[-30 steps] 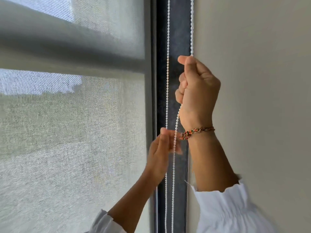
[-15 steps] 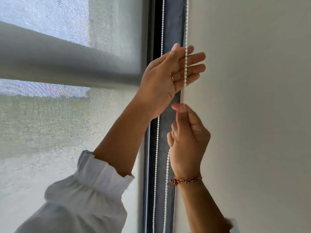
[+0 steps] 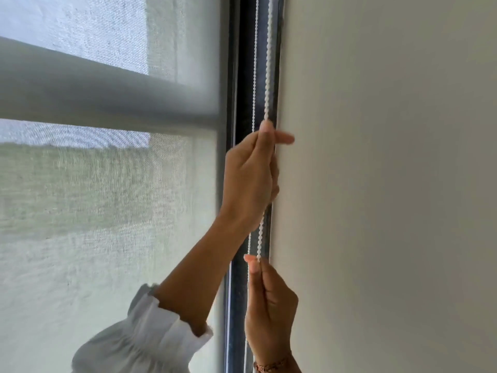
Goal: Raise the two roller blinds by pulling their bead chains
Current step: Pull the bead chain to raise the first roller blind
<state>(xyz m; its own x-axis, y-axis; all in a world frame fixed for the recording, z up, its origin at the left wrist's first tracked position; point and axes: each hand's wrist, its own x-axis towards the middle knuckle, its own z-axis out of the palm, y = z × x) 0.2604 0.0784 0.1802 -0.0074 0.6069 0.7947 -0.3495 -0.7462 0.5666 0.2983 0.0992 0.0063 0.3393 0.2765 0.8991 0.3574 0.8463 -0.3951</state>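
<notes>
A white bead chain [image 3: 268, 63] hangs in two strands along the dark window frame [image 3: 243, 76], beside the wall. My left hand [image 3: 250, 176] pinches the nearer strand at mid height, thumb and forefinger shut on it. My right hand [image 3: 270, 305], with a beaded bracelet on its wrist, pinches the same strand lower down. The translucent grey roller blind [image 3: 94, 224] covers the window on the left; a blurred grey horizontal bar [image 3: 107, 100] crosses it.
A plain beige wall [image 3: 390, 184] fills the right half of the view, close to both hands. White ruffled sleeves cover my forearms; the left sleeve [image 3: 142, 337] shows at the bottom.
My left hand rose from below my right to grip the chain higher up, then came down. My right hand slid down the chain and now holds it lowest.
</notes>
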